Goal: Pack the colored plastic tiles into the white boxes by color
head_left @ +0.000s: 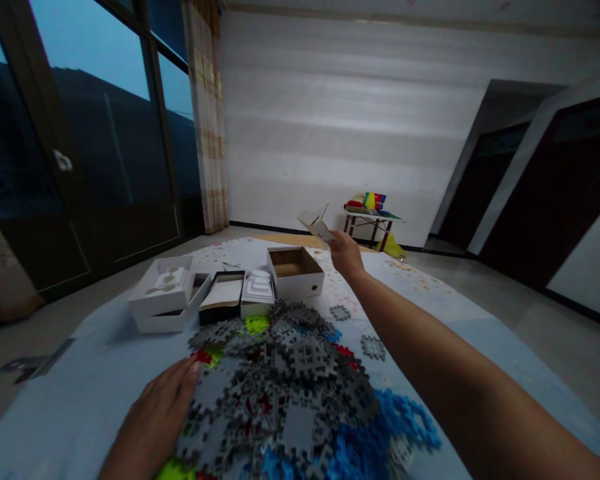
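Extended over the far side of the table, my right hand [347, 255] is closed on a small white cardboard box [318, 225] with its flaps standing open. A large heap of interlocking plastic tiles [300, 360], mostly grey with some blue, red and lime green, covers the near middle of the table. My left hand [163, 407] lies along the heap's left edge, fingers stretched out, its fingertips by a red tile [201, 356]. Two loose grey tiles lie right of the heap, one a square grey tile [373, 347].
Behind the heap stand an open white box with brown inside [300, 285], a box with white inserts [258, 293], a black-rimmed box [220, 308] and stacked white boxes [155, 321]. A metal object [35, 363] lies at the left table edge. A small side table [373, 215] stands by the wall.
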{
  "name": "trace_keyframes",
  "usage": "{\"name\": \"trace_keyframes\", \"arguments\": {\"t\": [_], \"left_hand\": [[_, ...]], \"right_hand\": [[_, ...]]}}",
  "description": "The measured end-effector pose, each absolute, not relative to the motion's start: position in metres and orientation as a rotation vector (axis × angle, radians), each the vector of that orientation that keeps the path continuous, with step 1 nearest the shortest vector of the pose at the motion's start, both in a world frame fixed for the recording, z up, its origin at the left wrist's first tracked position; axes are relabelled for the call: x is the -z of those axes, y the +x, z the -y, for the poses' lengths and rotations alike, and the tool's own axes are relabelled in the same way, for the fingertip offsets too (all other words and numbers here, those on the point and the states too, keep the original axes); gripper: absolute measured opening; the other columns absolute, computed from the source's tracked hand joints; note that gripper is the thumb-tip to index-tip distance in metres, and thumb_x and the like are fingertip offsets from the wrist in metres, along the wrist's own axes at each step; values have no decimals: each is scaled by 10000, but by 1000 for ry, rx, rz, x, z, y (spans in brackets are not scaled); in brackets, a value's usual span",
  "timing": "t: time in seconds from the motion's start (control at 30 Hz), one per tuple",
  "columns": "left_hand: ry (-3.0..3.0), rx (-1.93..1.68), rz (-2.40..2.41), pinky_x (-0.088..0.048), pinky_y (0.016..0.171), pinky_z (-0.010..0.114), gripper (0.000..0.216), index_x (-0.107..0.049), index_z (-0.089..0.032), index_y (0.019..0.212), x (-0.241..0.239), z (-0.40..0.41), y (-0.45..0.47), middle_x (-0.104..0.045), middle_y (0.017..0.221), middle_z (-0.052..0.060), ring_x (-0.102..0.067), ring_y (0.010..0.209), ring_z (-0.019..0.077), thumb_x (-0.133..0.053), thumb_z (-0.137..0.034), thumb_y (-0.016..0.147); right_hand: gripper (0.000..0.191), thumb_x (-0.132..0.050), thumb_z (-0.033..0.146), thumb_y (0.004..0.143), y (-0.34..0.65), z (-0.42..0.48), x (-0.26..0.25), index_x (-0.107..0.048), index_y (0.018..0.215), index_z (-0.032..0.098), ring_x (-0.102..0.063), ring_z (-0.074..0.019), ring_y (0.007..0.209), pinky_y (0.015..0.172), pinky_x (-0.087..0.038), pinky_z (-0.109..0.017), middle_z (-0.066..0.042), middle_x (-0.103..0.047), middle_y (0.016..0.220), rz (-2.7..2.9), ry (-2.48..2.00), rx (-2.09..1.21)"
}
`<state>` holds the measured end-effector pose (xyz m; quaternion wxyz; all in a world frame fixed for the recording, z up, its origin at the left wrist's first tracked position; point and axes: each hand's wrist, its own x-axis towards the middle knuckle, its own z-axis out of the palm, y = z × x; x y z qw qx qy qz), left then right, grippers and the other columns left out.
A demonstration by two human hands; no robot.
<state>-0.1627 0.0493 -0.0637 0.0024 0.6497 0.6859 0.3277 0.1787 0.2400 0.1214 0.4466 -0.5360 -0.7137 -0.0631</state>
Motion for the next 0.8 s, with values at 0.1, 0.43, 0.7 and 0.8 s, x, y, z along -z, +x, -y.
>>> {"name": "trace_keyframes", "arguments": {"t": [0.1,0.43,0.7,0.8], "left_hand": [[2033,-1025,-2132,-436,1011,373,462,-639,-218,1079,60,-48,-159,-671,1144,33,-580,1115,211,-339,-478,842],[1977,-1017,-2171,-410,1031,392,503,-619,-187,1111,58,-44,-155,-654,1172,53,-567,1130,211,-303,-478,849],[2109,-906,-2207,-440,997,385,489,-609,-181,1136,62,-44,-159,-649,1179,60,-566,1129,219,-299,-437,857],[2158,-933,-2210,-439,994,376,451,-609,-210,1132,73,-48,-166,-648,1181,48,-557,1141,217,-326,-415,846]], "right_hand": [[318,-431,136,819,166,-248,-115,-601,1085,170,-571,-209,952,837,-421,-305,-89,-647,1025,1763,-1223,115],[325,-414,190,870,120,-238,-103,-543,1166,222,-593,-206,957,804,-437,-304,-72,-655,1067,1983,-1435,21],[571,-530,171,802,106,-235,-98,-382,1353,140,-375,-306,1232,999,-317,-446,-172,-458,1335,2017,-1505,102],[601,-522,204,813,124,-218,-106,-333,1376,114,-310,-287,1279,1051,-266,-439,-169,-377,1396,1983,-1383,157]]}}
